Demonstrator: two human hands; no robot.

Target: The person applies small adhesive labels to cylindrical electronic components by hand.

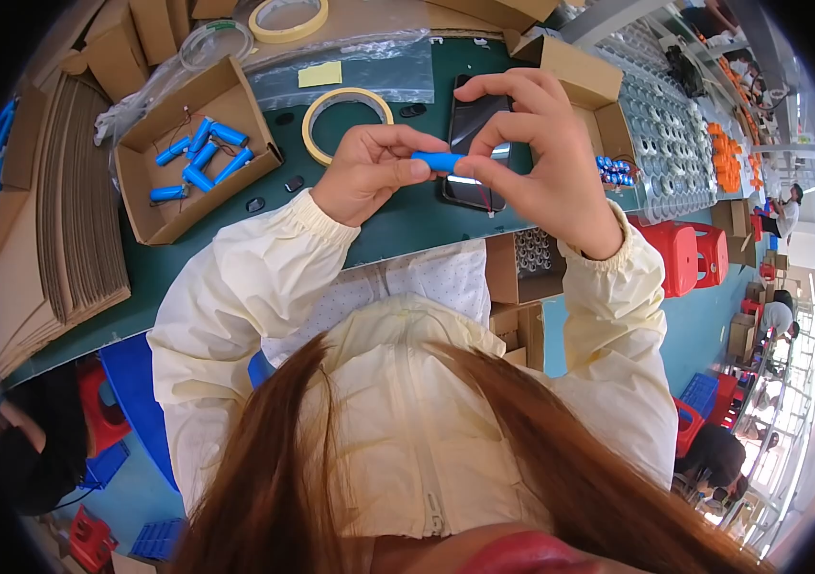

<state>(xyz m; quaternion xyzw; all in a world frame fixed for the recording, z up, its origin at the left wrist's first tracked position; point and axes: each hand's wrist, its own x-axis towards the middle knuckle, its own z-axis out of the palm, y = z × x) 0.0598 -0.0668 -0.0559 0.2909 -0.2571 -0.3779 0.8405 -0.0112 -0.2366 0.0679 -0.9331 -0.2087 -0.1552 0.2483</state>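
Note:
A blue cylindrical battery cell (437,161) is held level between my two hands, above the green tabletop. My left hand (362,174) pinches its left end between thumb and fingers. At its right end, the thumb and a finger of my right hand (549,143) close on it, the other fingers curled above. Under my right hand lies a black smartphone (465,192), partly covered by the fingers. Left of my hands, a shallow cardboard box (199,218) holds several loose blue cells (199,155), some with thin wires. A yellow tape roll (308,132) lies beside my left hand.
Flattened cardboard (82,210) is stacked at the left edge. Another tape roll (288,36) and a yellow note (319,75) lie at the back. Right of my hands are an open carton (575,72), clear plastic trays (666,143) and red stools (671,258).

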